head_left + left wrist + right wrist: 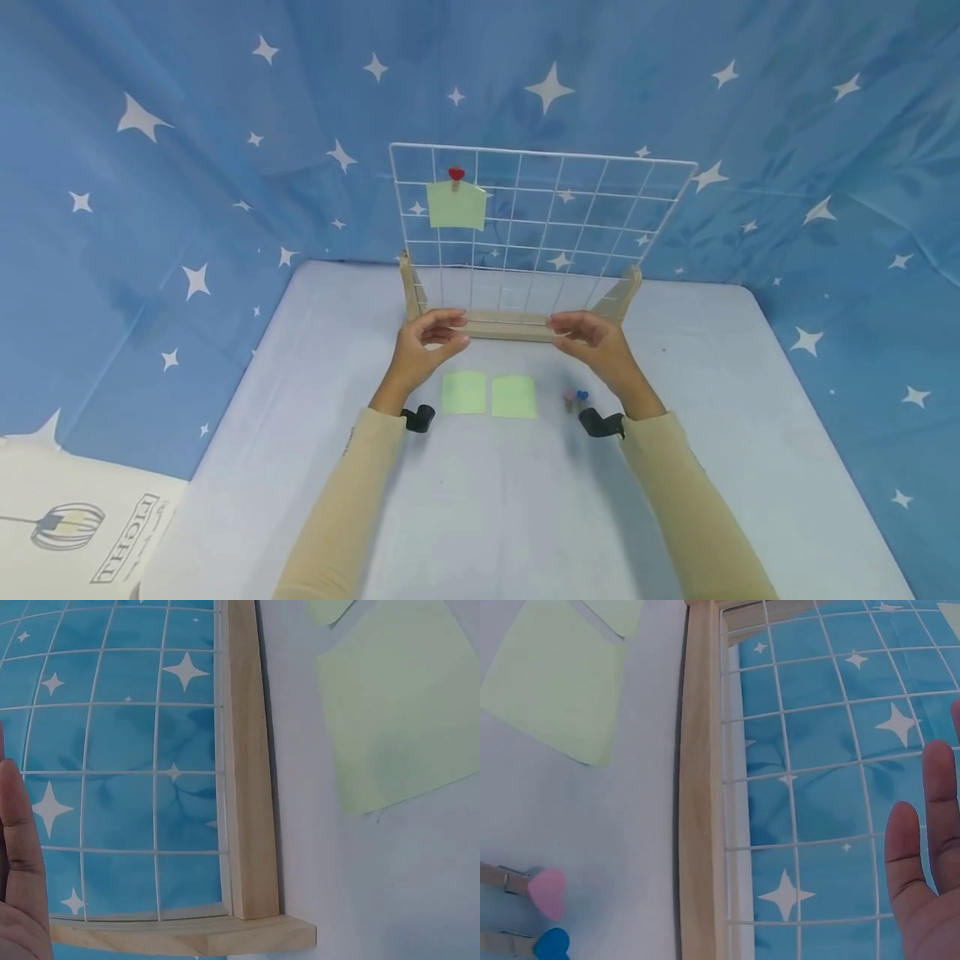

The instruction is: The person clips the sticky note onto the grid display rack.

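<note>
My left hand (423, 346) hovers before the left part of a wooden stand (506, 332), thumb and fingers loosely curved with nothing between them. Mirroring it on the right is my right hand (600, 346), also holding nothing. The stand carries a white wire grid (543, 154). At its upper left, a clothespin with a red heart (456, 174) clips a green sticky note (456, 207). Between my forearms, a left note (464, 393) and a right note (513, 397) lie flat. Beside them are a pink heart clothespin (547, 893) and a blue heart clothespin (552, 944).
A white cloth (495, 500) covers the table. Behind it hangs a blue curtain (480, 75) with white stars. Printed cream fabric (82, 525) lies at the lower left. Each wrist wears a black device.
</note>
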Motion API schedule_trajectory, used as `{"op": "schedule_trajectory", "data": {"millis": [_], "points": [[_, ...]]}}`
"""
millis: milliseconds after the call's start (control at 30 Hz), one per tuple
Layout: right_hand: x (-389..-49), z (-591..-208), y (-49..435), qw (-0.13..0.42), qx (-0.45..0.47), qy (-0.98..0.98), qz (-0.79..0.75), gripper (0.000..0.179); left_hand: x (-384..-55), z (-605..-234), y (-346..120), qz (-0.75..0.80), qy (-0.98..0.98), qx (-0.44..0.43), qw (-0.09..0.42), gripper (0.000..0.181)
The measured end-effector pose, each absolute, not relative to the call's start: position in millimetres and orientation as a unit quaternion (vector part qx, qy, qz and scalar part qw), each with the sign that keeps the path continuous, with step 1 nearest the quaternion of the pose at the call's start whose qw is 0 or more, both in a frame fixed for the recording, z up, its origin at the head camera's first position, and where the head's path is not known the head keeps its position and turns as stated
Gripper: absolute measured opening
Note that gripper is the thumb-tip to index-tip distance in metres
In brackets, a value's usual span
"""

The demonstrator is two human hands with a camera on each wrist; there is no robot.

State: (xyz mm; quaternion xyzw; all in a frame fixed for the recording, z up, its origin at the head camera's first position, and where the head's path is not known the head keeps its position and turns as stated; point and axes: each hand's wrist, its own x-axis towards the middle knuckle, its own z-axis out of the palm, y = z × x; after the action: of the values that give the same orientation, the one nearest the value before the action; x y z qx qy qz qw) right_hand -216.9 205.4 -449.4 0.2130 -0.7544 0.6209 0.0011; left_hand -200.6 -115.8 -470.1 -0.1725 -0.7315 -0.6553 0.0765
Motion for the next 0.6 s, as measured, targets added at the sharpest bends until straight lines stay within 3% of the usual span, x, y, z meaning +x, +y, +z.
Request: {"op": "schedule_trajectory", "data": {"millis": [600], "points": [[-200,-464,220,-0.002,0.181,-0.775,0.606,0.029,-194,-481,-112,-0.653,-0.736,-0.169,0.058,0.042]]}}
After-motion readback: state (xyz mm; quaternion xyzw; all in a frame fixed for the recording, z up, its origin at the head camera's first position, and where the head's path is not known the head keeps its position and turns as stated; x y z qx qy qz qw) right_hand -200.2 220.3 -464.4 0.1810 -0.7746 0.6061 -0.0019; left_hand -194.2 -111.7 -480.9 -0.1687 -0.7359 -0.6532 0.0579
